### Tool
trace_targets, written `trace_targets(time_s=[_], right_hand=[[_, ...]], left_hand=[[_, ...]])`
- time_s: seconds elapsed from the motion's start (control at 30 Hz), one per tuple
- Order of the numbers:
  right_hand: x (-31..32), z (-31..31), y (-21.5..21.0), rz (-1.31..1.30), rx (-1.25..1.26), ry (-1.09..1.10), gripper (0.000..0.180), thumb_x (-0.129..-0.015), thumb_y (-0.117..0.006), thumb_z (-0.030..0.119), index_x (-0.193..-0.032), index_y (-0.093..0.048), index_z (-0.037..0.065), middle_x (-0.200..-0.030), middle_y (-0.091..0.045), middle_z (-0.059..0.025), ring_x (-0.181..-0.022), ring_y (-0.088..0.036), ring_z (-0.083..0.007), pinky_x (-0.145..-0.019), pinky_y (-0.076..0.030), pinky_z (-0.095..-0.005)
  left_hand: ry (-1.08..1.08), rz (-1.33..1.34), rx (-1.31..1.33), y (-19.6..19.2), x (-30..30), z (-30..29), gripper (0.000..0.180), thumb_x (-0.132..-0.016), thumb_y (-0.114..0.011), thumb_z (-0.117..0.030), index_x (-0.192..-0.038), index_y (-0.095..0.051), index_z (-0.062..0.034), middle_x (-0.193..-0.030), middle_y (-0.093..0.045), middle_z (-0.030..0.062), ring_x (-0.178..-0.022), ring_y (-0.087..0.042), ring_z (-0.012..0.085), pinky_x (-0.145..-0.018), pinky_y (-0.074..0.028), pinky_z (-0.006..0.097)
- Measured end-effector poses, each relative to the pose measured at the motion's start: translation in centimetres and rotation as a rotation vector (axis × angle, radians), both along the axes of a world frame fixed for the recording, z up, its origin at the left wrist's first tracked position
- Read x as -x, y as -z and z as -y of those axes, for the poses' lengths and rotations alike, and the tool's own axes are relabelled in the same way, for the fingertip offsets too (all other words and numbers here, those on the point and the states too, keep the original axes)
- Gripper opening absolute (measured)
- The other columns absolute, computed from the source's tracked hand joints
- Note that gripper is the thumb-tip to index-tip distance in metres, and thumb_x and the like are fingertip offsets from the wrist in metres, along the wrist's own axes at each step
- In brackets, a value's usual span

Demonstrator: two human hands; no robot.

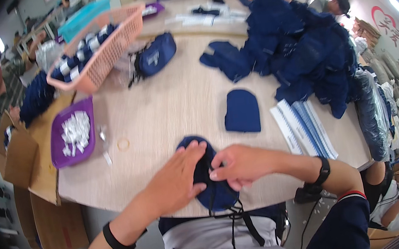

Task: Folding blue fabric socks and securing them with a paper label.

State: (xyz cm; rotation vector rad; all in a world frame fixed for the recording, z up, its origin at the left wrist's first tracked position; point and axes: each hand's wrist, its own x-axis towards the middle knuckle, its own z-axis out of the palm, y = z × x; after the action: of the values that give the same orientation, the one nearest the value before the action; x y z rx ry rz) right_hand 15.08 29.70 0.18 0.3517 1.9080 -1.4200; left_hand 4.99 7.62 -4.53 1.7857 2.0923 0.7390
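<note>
At the near table edge lies a rounded navy fabric pouch [226, 200] with black drawstrings [235, 214] hanging over the edge. My left hand [178, 177] rests flat on its left side, fingers stretched out. Thumb and forefinger of my right hand [239, 166] are pinched on a black cord along the pouch's middle. Beyond my hands, a flat navy fabric piece [241, 112] with a rounded top lies alone. Several white and blue printed strips [304, 129] are to the right of it.
A purple tray [56, 147] of small white pieces stands left, by a cardboard box [55, 227]. Behind it a pink basket [115, 47] holds navy bundles, beside a finished-looking navy bag [157, 55]. A large navy fabric heap [299, 42] fills the far right. Other people sit around.
</note>
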Motion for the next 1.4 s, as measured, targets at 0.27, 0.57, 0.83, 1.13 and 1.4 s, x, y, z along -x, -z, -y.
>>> trace_targets(time_s=[0.27, 0.57, 0.83, 1.13, 1.4], right_hand=[[-1.4, 1.9, 3.1, 0.101, 0.521, 0.232, 0.042, -0.101, -0.065, 0.041, -0.115, -0.061, 0.002, -0.063, -0.057, -0.0005, -0.042, -0.045, -0.0044, -0.037, -0.027, -0.0218], [-10.6, 5.6, 0.2, 0.082, 0.42, -0.574, 0.065, -0.088, -0.082, 0.036, -0.139, -0.053, 0.007, -0.107, -0.074, -0.0117, -0.089, -0.074, -0.0257, -0.075, -0.056, -0.0359], [-16.4, 8.1, 6.9, -0.145, 0.68, -0.14, 0.098, -0.091, -0.073, 0.002, -0.16, -0.004, 0.009, -0.129, -0.046, -0.0104, -0.097, -0.051, -0.0117, -0.085, -0.047, -0.0281], [-16.8, 8.7, 6.6, -0.046, 0.757, -0.102, 0.101, -0.094, -0.068, 0.004, -0.161, 0.008, 0.011, -0.115, -0.052, -0.0101, -0.083, -0.053, -0.0125, -0.079, -0.049, -0.0266], [-7.3, 4.4, -3.7, -0.425, -0.319, -0.016, 0.021, -0.102, -0.06, 0.023, -0.101, -0.069, 0.004, -0.059, -0.066, -0.005, -0.042, -0.058, -0.015, -0.045, -0.045, -0.03]], left_hand=[[0.052, -0.047, 0.08, -0.7, 0.4, -0.5, 0.088, -0.091, -0.074, -0.019, -0.157, -0.021, 0.0035, -0.161, -0.034, 0.0209, -0.153, -0.03, 0.0361, -0.127, -0.024, 0.045], [0.103, -0.07, 0.161, -0.1, 1.2, -1.7, 0.079, -0.095, -0.069, -0.029, -0.156, -0.027, 0.001, -0.164, -0.026, 0.0235, -0.158, -0.016, 0.0374, -0.129, -0.014, 0.05], [0.102, -0.001, 0.054, 0.4, 2.1, -2.8, 0.075, -0.079, -0.06, -0.004, -0.149, -0.034, 0.0044, -0.167, -0.02, 0.0233, -0.158, -0.013, 0.0379, -0.129, -0.012, 0.049], [-0.024, -0.168, -0.094, 1.6, 0.3, -3.3, 0.103, -0.077, -0.078, -0.059, -0.145, -0.04, 0.0087, -0.163, -0.032, 0.0224, -0.155, -0.025, 0.0338, -0.128, -0.019, 0.043], [-0.026, -0.192, -0.085, 1.7, -0.1, -3.2, 0.12, -0.071, -0.082, -0.054, -0.155, -0.025, 0.0096, -0.161, -0.035, 0.0236, -0.152, -0.031, 0.033, -0.128, -0.022, 0.041]])
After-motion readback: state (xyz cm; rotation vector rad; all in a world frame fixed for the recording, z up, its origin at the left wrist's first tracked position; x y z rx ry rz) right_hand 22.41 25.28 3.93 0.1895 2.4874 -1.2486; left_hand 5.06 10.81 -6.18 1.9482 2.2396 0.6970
